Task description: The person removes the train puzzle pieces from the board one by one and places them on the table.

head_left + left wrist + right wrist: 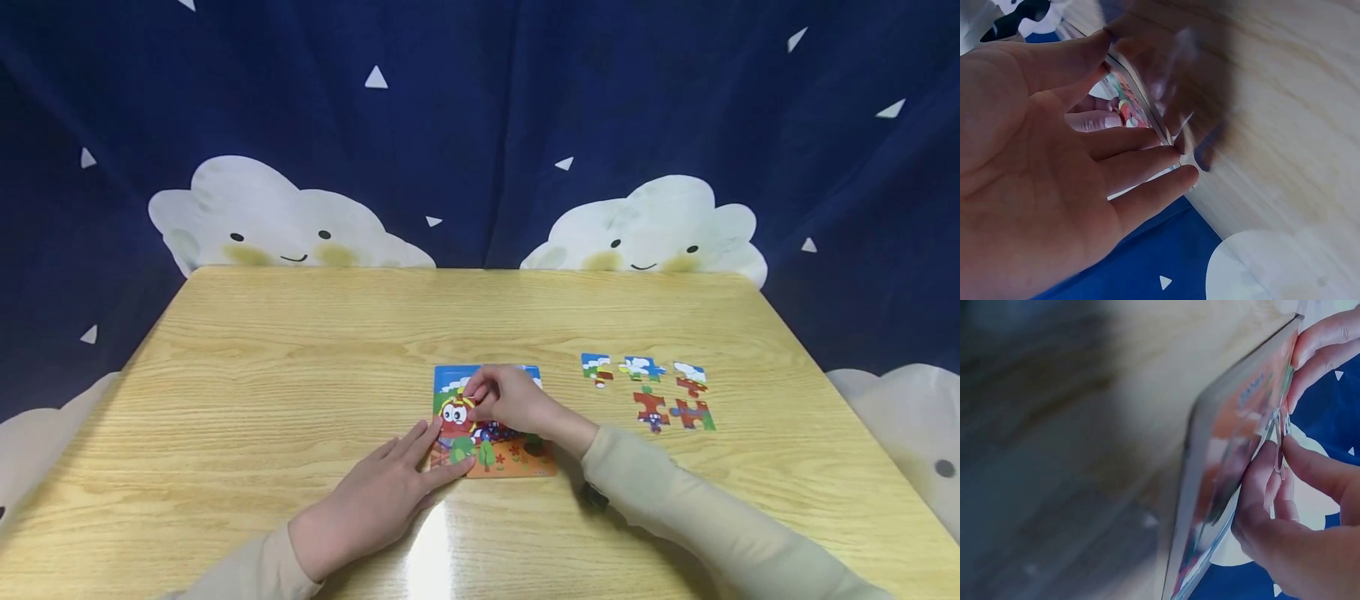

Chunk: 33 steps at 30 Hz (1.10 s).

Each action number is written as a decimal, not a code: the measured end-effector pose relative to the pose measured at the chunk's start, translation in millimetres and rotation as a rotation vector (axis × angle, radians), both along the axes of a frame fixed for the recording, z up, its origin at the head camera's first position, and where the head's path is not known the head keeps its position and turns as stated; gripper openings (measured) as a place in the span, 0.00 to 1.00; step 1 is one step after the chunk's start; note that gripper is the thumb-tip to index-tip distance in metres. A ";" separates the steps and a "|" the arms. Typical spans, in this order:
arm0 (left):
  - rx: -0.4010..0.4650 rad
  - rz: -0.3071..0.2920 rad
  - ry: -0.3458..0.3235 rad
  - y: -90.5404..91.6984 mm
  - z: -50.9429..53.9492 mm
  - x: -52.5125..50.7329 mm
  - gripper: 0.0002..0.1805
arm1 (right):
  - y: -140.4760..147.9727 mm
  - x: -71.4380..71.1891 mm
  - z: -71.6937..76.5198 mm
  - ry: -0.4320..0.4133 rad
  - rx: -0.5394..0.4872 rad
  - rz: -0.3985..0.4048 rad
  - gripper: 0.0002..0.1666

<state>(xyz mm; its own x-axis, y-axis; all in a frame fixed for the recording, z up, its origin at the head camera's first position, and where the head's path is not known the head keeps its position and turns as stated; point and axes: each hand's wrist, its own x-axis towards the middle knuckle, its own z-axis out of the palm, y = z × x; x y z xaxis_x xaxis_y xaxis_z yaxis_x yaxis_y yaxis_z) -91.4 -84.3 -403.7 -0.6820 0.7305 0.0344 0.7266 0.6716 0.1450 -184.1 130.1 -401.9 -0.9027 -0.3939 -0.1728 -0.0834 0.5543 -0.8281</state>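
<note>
A puzzle board (pixel 540 468) with a colourful train picture lies on the table. My left hand (pixel 386 492) rests its straight fingertips on the board's left and lower left edge; in the left wrist view the hand (pixel 1054 150) is spread beside the board's edge. Above the board's middle, my right hand (pixel 517 402) pinches a puzzle piece with a red face and white eyes (pixel 455 414). The right wrist view shows the right hand (pixel 1297 519) with thumb and finger on a thin piece (pixel 1281 440), tilted up from the board; its lower edge is partly hidden.
Several loose puzzle pieces lie to the right of the board, among them a cloud piece (pixel 641 367) and a red one (pixel 651 408). A dark object (pixel 594 497) shows under the right sleeve. Behind the wooden table (pixel 300 333) hangs a blue curtain (pixel 465 125) with clouds.
</note>
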 end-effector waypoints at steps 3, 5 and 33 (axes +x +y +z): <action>-0.003 -0.001 0.018 -0.7 -0.4 0.3 0.26 | -1.2 -0.2 -0.6 0.009 0.003 0.014 0.10; -0.005 -0.003 0.034 -0.7 -0.9 0.5 0.26 | -1.1 -0.1 -1.2 0.008 -0.005 0.017 0.10; -0.024 0.005 0.035 0.6 0.6 0.5 0.25 | 18.3 8.4 5.8 0.154 0.048 0.186 0.08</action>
<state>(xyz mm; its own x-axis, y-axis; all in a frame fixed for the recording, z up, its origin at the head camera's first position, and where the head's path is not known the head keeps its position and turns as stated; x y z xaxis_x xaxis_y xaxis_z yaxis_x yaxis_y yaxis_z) -91.0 -83.6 -403.1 -0.6840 0.7283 0.0407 0.7279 0.6779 0.1029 -175.7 148.4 -396.1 -0.8329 -0.5501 -0.0611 -0.3110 0.5564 -0.7705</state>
